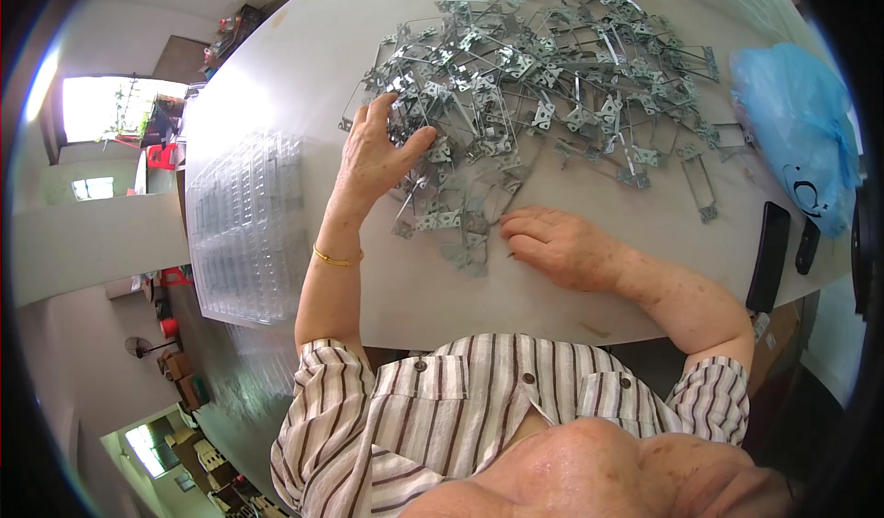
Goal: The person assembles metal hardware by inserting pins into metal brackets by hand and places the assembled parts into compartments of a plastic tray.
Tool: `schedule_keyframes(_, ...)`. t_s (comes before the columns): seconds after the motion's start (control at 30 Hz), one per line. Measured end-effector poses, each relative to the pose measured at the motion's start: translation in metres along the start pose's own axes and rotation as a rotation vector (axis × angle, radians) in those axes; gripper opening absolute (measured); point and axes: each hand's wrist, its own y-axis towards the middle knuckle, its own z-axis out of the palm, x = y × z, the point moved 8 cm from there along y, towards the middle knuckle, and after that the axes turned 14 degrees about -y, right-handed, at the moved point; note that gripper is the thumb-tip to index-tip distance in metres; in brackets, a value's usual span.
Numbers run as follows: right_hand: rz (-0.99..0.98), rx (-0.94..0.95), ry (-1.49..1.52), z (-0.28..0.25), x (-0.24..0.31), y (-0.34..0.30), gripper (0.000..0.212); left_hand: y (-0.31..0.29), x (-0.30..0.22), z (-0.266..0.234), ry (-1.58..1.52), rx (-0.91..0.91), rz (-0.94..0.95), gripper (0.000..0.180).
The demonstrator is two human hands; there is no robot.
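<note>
A large heap of silvery metal brackets with thin wire arms (516, 67) covers the far middle of the table. My left hand (376, 154) reaches to the heap's near left side. Its thumb and fingers are spread over the brackets, and nothing shows gripped between them. Just in front of the heap, my right hand (566, 249) rests low over the table with its fingers curled together. Its fingertips are beside a blurred bracket (470, 249), and a small dark tip pokes out below them. What the fingers hold is hidden.
Stacked clear plastic trays (244, 228) stand at the table's left edge. A blue plastic bag (796, 131) lies at the right, with a long black case (769, 256) and a smaller black object (808, 246) near it. A cardboard box (773, 334) is below the right edge.
</note>
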Motion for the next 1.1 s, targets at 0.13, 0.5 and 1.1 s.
schedule_keyframes(0.13,0.002,0.004,-0.002,0.002,0.000,-0.002,0.015,-0.003,-0.006,-0.001,0.011,-0.019,0.061,0.071)
schedule_keyframes(0.5,-0.020,-0.043,0.020,0.000,-0.002,-0.003,0.014,-0.027,0.010,-0.006,-0.036,-0.035,-0.116,0.070)
schedule_keyframes(1.1,-0.066,-0.119,0.037,-0.003,0.001,-0.009,0.013,-0.028,-0.015,-0.002,0.271,-0.098,0.192,0.046)
